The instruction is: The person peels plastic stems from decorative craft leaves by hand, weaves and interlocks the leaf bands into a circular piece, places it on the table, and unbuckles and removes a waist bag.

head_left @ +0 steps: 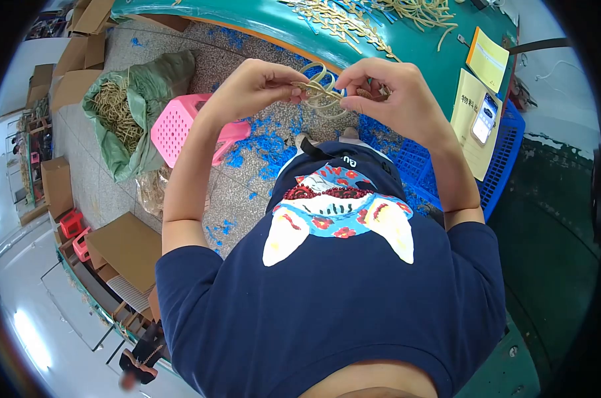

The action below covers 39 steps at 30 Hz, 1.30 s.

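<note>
A pale gold cord (325, 94) in several loops hangs between my hands, close to the green table's front edge. My left hand (262, 89) pinches it with thumb and fingertips on the left side. On the right, my right hand (390, 93) is closed, its thumb and forefinger at the loops' edge, its other fingers curled in. Whether the cord ends in a knot or clasp is too small to tell. Beyond my hands, gold leaf-shaped strips (337, 25) and a bundle of pale cords (423, 12) lie on the green table (260, 14).
A pink stool (178, 129) and a green sack (124, 109) of cords stand at left. Blue scraps (264, 149) litter the floor. At right, a phone (486, 118) lies on a booklet (469, 99) over a blue crate (509, 149). Cardboard boxes (124, 249) and another person (144, 355) are farther left.
</note>
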{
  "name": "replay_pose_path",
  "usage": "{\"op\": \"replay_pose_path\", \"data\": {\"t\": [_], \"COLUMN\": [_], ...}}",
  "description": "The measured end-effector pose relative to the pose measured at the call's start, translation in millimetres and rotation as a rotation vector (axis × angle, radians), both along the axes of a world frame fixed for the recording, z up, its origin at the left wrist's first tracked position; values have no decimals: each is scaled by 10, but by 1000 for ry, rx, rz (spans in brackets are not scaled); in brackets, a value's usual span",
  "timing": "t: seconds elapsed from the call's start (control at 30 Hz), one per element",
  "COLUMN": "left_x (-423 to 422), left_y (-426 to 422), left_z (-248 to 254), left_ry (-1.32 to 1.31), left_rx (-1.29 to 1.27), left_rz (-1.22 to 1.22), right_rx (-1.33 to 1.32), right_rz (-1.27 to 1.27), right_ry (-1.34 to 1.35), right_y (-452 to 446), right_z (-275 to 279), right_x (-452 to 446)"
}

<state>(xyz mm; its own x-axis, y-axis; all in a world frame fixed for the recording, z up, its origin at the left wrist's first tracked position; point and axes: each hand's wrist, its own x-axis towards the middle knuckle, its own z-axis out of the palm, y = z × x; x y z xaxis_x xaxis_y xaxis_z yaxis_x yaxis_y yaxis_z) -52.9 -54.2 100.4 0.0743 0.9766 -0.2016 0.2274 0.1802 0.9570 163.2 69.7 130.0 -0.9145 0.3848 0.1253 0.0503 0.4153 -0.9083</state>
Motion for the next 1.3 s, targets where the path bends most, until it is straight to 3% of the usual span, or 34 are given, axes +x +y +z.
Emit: {"op": "replay_pose_path", "data": {"t": [0.27, 0.67, 0.87, 1.3], "left_x": [126, 72, 84, 58], "left_y": [16, -70, -107, -157], "left_z": [15, 139, 265, 294], "left_ry": [209, -70, 11, -63], "left_rx": [92, 76, 103, 183], "left_rz": [60, -23, -49, -131], "right_rx": [-12, 13, -12, -71], "right_rz": [4, 8, 51, 118], "right_ry": [12, 20, 39, 31], "right_y": [-43, 309, 363, 345], "right_z": [60, 33, 34, 22], "right_x": [34, 31, -22, -58]}}
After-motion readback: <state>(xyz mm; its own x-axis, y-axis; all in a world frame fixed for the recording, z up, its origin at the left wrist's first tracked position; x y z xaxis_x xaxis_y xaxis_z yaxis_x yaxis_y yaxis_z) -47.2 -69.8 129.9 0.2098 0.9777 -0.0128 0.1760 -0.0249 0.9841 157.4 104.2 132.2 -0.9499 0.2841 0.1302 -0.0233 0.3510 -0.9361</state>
